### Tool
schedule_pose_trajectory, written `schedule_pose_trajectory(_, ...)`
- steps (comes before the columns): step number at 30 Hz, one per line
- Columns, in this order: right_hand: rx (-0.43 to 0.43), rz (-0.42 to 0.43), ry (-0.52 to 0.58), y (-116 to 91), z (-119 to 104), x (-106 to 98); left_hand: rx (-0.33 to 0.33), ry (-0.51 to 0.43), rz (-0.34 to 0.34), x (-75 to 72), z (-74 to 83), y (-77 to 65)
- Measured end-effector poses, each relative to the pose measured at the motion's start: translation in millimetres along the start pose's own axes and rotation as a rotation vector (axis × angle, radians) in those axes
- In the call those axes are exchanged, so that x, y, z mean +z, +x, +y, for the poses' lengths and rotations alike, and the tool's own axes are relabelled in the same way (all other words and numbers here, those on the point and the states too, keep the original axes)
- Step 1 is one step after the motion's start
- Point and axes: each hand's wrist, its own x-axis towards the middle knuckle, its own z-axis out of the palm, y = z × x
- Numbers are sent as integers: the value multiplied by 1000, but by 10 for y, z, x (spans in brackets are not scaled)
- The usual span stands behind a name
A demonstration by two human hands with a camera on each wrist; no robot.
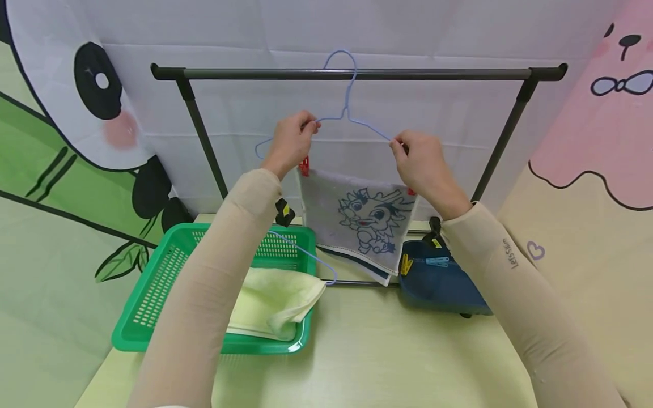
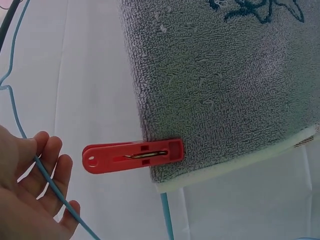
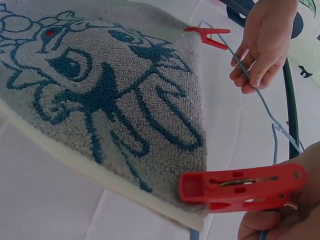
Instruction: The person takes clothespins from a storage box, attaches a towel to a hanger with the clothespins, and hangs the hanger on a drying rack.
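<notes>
A blue wire hanger (image 1: 347, 107) is hooked over the black rail. My left hand (image 1: 293, 141) pinches its left arm between thumb and fingers, while my right hand (image 1: 420, 161) pinches the right arm. Below hangs a grey towel (image 1: 326, 209) with a blue cartoon dragon outline. In the left wrist view a red clothespin (image 2: 132, 156) clips one corner of the towel to the hanger's lower bar. Another red clothespin (image 3: 240, 187) clips the other corner, close beside my right hand in the right wrist view.
The black rack's rail (image 1: 433, 74) spans the back. At left stands a green basket (image 1: 127, 323) holding a folded yellow cloth (image 1: 272, 300), with a second blue hanger (image 1: 306, 249) over it. A dark blue container (image 1: 433, 294) with yellow and blue clothespins (image 1: 437, 262) is at right.
</notes>
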Motion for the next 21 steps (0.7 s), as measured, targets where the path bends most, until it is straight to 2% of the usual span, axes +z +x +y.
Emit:
schedule_pose_trajectory(3, -14, -4, -4, -12, -9, 37, -14, -3, -21, 9, -56, -13)
schedule_pose_trajectory(8, 2, -50, 9, -57, -17, 85, 1, -13, -31, 29, -150, -38)
schedule_pose_trajectory(14, -34, -68, 26, -105, -62, 136, 19, 12, -1, 33, -267, -36)
schedule_pose_trajectory(21, -79, -96, 98, -160, -93, 208, 94, 64, 39, -8, -381, -40)
